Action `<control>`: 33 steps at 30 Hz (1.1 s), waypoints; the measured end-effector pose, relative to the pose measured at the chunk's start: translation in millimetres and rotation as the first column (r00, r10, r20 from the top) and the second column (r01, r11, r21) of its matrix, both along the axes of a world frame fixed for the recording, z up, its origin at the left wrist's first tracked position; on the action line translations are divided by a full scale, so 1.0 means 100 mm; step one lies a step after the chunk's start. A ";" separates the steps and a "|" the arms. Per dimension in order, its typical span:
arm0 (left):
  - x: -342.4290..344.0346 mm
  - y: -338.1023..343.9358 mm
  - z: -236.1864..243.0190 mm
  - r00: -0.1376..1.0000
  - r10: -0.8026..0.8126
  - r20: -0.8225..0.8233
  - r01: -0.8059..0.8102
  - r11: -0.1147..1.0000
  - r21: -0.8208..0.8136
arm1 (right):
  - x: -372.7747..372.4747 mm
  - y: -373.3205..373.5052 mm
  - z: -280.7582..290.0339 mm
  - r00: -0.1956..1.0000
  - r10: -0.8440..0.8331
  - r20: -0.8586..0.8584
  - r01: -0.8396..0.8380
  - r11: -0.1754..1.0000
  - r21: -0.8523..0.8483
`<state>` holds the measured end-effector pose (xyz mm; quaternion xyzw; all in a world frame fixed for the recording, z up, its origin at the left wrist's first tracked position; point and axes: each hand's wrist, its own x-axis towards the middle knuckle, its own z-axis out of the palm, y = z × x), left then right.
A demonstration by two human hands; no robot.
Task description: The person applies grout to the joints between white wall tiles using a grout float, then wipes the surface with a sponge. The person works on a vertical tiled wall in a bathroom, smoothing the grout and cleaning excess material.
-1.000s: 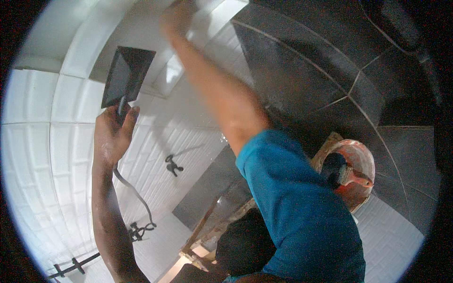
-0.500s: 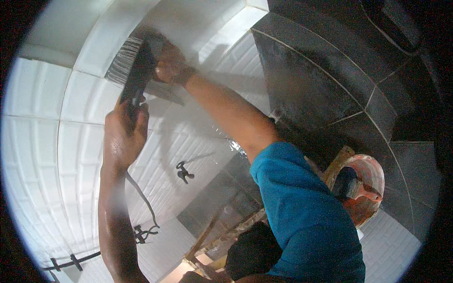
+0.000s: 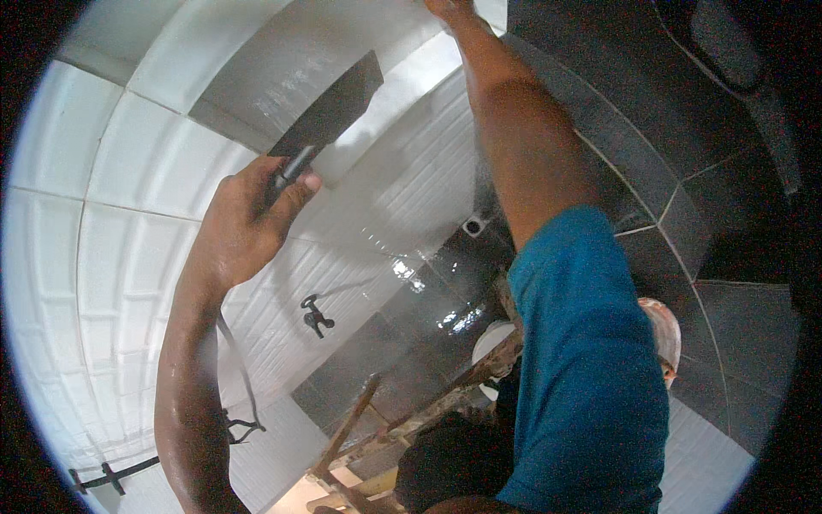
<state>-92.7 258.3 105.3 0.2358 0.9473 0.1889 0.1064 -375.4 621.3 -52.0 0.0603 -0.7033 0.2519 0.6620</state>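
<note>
My left hand (image 3: 244, 227) grips the handle of a flat trowel (image 3: 330, 111) with a dark blade, held up against the wall. The blade lies over a grey smeared patch (image 3: 274, 68) on the white tiled wall (image 3: 111, 257). My right arm, in a blue sleeve (image 3: 582, 360), stretches up along the seam between the white tiles and the dark grey tiles (image 3: 685, 197). My right hand (image 3: 449, 10) is at the top edge of the picture, mostly cut off, so its fingers are hidden.
A dark wall tap (image 3: 315, 315) sticks out of the white tiles below the trowel. A black hose (image 3: 241, 385) hangs beside my left forearm. Wooden rails of a ladder or scaffold (image 3: 355, 424) stand below. A round orange and white object (image 3: 666, 330) lies at lower right.
My right hand has left the trowel's blade and gone up to the top of the wall. My left hand has tilted the trowel, its blade now pointing up and right.
</note>
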 end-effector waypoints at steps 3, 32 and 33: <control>0.02 0.01 0.06 1.000 -0.026 0.013 0.027 0.997 -0.067 | 0.16 -0.11 -0.08 0.990 0.058 -0.129 -0.069 0.994 -0.084; 0.03 -0.36 -0.34 0.968 -0.230 -0.103 0.225 0.973 -0.058 | 1.50 0.66 -0.36 0.653 -0.673 0.348 0.309 0.656 0.689; -0.02 -0.38 -0.39 0.938 -0.295 -0.181 0.292 0.955 -0.042 | 1.51 0.65 -0.38 0.665 -0.669 0.332 0.302 0.648 0.699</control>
